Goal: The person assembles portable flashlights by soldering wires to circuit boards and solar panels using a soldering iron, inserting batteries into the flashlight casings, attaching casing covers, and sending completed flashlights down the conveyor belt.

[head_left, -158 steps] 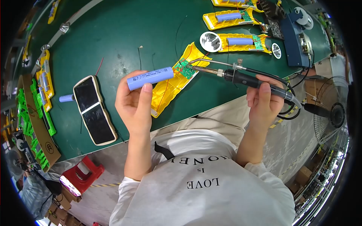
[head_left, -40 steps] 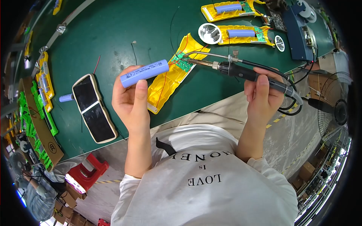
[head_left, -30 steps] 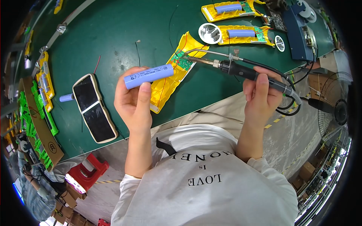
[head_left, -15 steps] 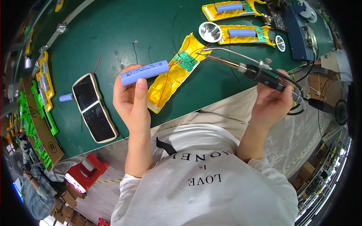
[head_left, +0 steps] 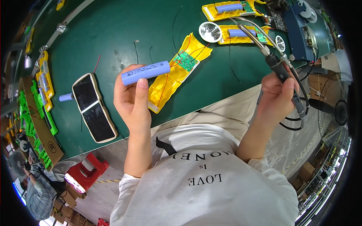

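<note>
Between the thumb and fingers of my left hand is a blue cylindrical battery cell, held near its left end. The cell's right end overlaps an open yellow housing, where a green circuit board with red and dark wires sits. My right hand is closed around the black handle of a soldering iron. A thin metal tube runs alongside the iron. Its tip points up and left, over the two yellow housings at the back right, apart from the held cell.
Two more yellow housings with blue cells lie at the back right, beside a round reflector and a blue box-shaped device. A double-screen phone-like object lies at left. Green parts fill a carton. Another person is at lower left.
My right hand has swung the soldering iron up and to the right, away from the circuit board. My left hand and the battery cell have barely shifted.
</note>
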`<state>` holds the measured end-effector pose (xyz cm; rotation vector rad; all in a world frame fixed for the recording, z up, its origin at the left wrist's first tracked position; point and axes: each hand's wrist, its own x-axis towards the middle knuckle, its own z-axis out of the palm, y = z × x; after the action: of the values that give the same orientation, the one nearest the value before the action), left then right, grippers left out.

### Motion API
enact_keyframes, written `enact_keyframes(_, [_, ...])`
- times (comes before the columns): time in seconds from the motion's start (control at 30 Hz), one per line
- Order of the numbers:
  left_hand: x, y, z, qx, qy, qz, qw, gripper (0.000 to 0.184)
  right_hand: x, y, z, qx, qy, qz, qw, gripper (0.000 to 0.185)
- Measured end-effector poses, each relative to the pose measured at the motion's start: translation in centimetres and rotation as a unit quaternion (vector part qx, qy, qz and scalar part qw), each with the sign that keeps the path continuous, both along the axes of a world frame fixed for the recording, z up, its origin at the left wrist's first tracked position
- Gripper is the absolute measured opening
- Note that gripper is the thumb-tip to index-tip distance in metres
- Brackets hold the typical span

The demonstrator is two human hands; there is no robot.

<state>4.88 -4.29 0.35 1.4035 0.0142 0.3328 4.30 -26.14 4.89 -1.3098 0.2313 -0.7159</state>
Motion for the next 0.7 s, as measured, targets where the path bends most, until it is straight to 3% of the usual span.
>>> enact_keyframes(0.13, [0.0, 0.0, -0.1, -0.002, -0.003, 0.004, 1.0, 0.021, 0.0, 0.8, 0.1, -0.121, 0.067, 0.003, 0.99, 0.023])
enact_keyframes(0.17, [-0.1, 0.0, -0.1, 0.0, -0.002, 0.008, 1.0, 0.022, -0.1, 0.7, -0.2, -0.059, 0.037, 0.036, 0.997, 0.021])
enact_keyframes(0.43, [-0.1, 0.0, 0.0, -0.003, 0.001, 0.008, 1.0, 0.021, -0.3, 1.2, -0.2, -0.092, 0.106, 0.116, 0.983, 0.023])
enact_keyframes(0.7, [0.0, -0.3, 0.2, -0.005, -0.006, 0.015, 1.0, 0.021, -0.2, 1.1, -0.6, -0.078, 0.082, 0.043, 0.993, 0.019])
